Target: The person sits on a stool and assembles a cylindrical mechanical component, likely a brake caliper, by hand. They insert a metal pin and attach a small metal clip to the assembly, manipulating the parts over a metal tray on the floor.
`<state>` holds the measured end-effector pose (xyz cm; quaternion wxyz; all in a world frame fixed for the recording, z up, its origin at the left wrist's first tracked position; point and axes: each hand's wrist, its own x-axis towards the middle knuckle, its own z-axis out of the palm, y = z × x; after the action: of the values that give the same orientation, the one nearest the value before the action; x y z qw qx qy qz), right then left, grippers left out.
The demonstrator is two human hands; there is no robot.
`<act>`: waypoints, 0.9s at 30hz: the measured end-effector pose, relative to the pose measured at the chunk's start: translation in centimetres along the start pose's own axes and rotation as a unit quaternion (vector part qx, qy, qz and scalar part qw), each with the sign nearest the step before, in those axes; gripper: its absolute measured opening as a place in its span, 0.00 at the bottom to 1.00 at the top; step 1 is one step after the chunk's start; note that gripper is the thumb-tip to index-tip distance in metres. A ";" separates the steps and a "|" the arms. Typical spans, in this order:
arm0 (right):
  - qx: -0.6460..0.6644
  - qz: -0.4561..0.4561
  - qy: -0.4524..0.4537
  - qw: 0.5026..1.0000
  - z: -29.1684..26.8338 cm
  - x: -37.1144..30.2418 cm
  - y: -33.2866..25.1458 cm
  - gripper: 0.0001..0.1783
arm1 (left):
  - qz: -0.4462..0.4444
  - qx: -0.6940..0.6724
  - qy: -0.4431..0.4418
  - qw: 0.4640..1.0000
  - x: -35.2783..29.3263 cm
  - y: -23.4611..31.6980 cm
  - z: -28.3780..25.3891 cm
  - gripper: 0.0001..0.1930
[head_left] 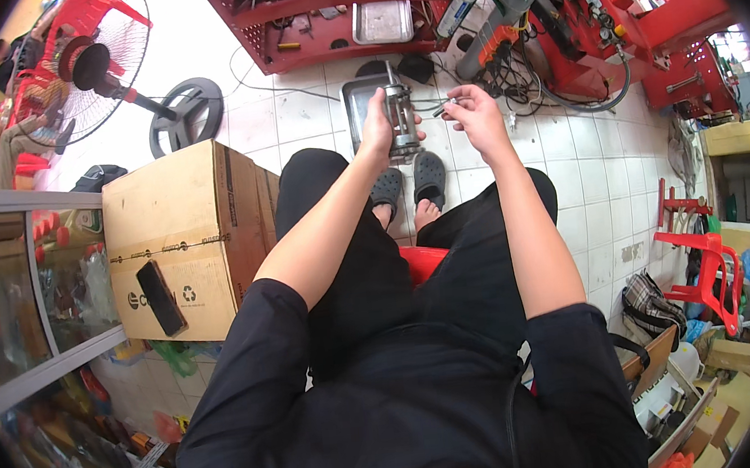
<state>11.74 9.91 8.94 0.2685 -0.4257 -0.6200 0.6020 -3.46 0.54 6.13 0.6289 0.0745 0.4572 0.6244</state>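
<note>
My left hand [375,132] is wrapped round a grey metal tool [401,116] with a threaded-looking rod on top, side bars and a wider lower end. It is held upright in front of my knees. Just to its right my right hand [480,120] pinches a small, slim metal pin-like piece [441,110] between thumb and fingers. A short gap separates this piece from the tool. Behind my left hand a grey metal tray [351,110] lies on the tiled floor, partly hidden.
A cardboard box [166,218] with a phone [160,298] on top stands at my left. Ahead is a red tool rack [286,56] holding a small tray [383,22]. A fan [186,115] stands far left, red machinery [570,53] far right. A red stool [708,270] lies tipped at right.
</note>
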 end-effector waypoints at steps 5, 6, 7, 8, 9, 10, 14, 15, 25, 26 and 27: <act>0.049 -0.125 0.018 0.991 1.0 -4.0 -3.8 0.11 | 0.032 0.028 -0.053 0.998 -1.8 0.9 1.6 0.31; 0.037 -0.156 0.032 0.987 1.0 -4.2 -4.3 0.10 | 0.046 0.034 -0.059 0.997 -2.4 1.0 2.1 0.31; 0.025 -0.187 0.045 0.981 0.9 -4.4 -4.9 0.10 | 0.049 0.026 -0.066 0.996 -2.8 1.1 2.5 0.31; 0.025 -0.201 0.043 0.978 0.9 -4.6 -5.5 0.09 | 0.053 0.018 -0.072 0.996 -3.6 1.5 3.1 0.31; 0.021 -0.219 0.048 0.974 1.0 -4.9 -6.2 0.09 | 0.057 0.010 -0.077 0.995 -4.3 1.9 3.6 0.31; 0.018 -0.237 0.052 0.970 1.0 -5.1 -6.9 0.09 | 0.062 0.013 -0.071 0.995 -5.1 2.2 4.2 0.31; 0.001 -0.281 0.069 0.957 1.9 -5.7 -8.8 0.09 | 0.077 0.025 -0.098 0.992 -6.3 2.9 4.5 0.31; -0.004 -0.287 0.073 0.955 2.0 -5.6 -8.9 0.09 | 0.073 0.028 -0.101 0.992 -6.5 3.1 4.7 0.31; -0.094 -0.284 0.066 0.952 2.4 -0.4 -7.2 0.07 | 0.067 0.023 -0.057 0.996 -2.3 3.9 4.1 0.30; -0.088 -0.273 0.063 0.956 2.5 0.3 -6.7 0.08 | 0.061 0.023 -0.055 0.996 -1.3 3.7 3.6 0.30; -0.082 -0.261 0.060 0.960 2.6 1.0 -6.3 0.08 | 0.055 0.023 -0.054 0.997 -0.3 3.4 3.2 0.30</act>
<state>7.78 9.97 14.56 0.4174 -0.3051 -0.7395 0.4311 -3.72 2.47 10.37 0.6153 0.1477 0.4318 0.6427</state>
